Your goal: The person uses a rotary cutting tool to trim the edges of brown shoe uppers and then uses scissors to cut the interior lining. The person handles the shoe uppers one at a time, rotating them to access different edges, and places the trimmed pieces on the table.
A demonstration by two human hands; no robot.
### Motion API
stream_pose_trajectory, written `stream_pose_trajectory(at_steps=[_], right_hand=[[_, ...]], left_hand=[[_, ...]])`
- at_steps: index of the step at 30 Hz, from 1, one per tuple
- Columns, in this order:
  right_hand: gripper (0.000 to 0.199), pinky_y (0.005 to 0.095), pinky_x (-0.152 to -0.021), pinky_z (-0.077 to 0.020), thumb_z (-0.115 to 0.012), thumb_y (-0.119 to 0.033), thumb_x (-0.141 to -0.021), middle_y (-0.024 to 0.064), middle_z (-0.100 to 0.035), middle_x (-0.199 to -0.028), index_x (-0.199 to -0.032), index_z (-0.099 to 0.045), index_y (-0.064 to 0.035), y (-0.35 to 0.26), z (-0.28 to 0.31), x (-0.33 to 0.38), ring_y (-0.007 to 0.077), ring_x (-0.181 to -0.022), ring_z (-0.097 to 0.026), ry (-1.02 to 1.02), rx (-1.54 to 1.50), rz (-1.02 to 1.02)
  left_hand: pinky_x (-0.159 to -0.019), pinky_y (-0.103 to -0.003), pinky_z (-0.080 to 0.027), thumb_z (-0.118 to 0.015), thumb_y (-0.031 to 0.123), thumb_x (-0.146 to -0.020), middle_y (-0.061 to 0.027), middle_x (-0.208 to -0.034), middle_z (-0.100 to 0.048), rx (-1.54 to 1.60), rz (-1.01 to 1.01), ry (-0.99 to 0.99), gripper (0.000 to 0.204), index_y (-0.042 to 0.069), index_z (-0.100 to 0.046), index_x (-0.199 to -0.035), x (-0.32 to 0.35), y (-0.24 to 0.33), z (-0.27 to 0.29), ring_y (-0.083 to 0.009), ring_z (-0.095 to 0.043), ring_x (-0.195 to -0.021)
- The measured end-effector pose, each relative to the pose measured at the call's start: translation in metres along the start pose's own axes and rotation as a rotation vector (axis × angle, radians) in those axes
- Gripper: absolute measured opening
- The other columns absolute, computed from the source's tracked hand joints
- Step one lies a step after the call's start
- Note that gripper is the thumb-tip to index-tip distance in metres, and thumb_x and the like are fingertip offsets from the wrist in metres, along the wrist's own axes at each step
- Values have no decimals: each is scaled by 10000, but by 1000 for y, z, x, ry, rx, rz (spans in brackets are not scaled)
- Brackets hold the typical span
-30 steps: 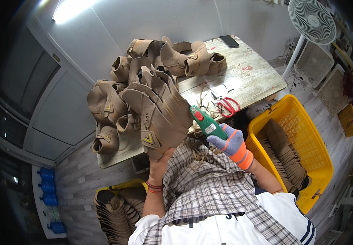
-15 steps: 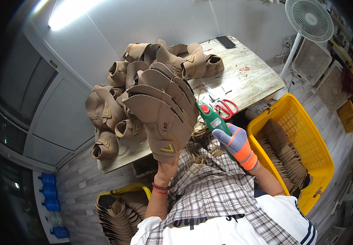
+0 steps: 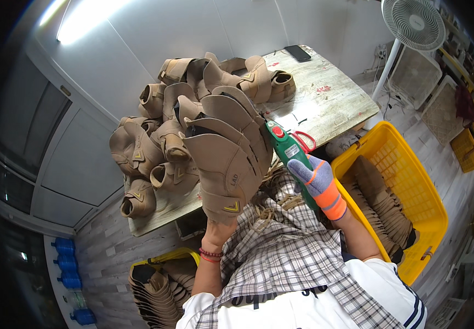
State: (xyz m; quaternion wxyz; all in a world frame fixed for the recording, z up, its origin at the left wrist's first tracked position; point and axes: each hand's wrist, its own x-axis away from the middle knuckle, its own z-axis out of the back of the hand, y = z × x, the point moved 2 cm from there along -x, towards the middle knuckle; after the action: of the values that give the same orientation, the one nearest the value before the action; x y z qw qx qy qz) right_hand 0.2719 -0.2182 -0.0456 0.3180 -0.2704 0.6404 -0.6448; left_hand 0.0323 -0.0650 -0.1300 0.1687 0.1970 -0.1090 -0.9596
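My bare left hand (image 3: 219, 233) grips a bundle of tan shoe uppers (image 3: 223, 170) from below and holds it up over the table's near edge. The uppers are fanned out, with a yellow V-shaped mark on the front one. My gloved right hand (image 3: 316, 178) is wrapped round a green handheld power tool (image 3: 288, 147) with a red button. The tool's front end meets the right edge of the bundle; whether it touches cannot be made out. Red-handled scissors (image 3: 306, 141) lie on the table, partly hidden behind the tool.
More tan uppers (image 3: 132, 145) are heaped on the worn table (image 3: 335, 101), with a black phone (image 3: 297, 53) at its back. A yellow basket (image 3: 431, 211) of stacked uppers stands at right, another (image 3: 182, 253) at lower left. A white fan (image 3: 414, 24) stands back right.
The bundle has turned and shifted a little to the right. The tool has moved up along its right edge and now covers more of the scissors.
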Motion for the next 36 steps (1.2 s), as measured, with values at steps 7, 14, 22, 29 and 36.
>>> stream_pose_trajectory(at_steps=[7, 14, 22, 29, 36], right_hand=[[352, 229, -451, -397, -720, -340, -861, -28, -544, -634, -969, -651, -13, 2, 20, -21, 50, -490, -496, 131, -172, -34], [320, 207, -455, -407, -803, -220, -784, 2, -606, -702, -940, -618, -9, 15, 37, -16, 51, -500, -506, 223, -166, -143], [275, 219, -475, -421, -763, -220, -825, 16, -590, -671, -908, -593, -20, 25, 43, -25, 75, -504, -523, 253, -185, -147], [458, 259, -540, -482, -757, -413, -810, 50, -655, -710, -1012, -649, -16, 26, 30, -31, 107, -567, -586, 168, 165, -28], [441, 269, -593, -488, -780, -385, -785, 67, -663, -742, -992, -653, -17, 5, -7, -24, 121, -662, -593, 62, 400, 216]], left_hand=[[-948, -459, -436, -568, 45, -840, -116, -1090, -656, 316, 118, 88, 259, 157, -697, -1035, -29, -9, 25, -347, -590, -1039], [-756, -338, -490, -711, 186, -828, -82, -918, -678, 576, 192, 243, 268, 3, -661, -1017, -179, -66, 81, -194, -609, -806], [-759, -317, -518, -814, 150, -717, -99, -1052, -642, 929, 361, 354, 510, -39, -596, -1138, -275, -97, 71, -180, -621, -926], [-877, -330, -509, -773, 51, -762, -117, -1108, -642, 1433, 387, 463, 478, -28, -566, -1186, -196, -85, 81, -227, -627, -992], [-915, -412, -525, -625, 13, -882, -159, -1194, -608, 1753, 443, 387, 416, -32, -507, -1278, -133, -29, 93, -284, -617, -1070]])
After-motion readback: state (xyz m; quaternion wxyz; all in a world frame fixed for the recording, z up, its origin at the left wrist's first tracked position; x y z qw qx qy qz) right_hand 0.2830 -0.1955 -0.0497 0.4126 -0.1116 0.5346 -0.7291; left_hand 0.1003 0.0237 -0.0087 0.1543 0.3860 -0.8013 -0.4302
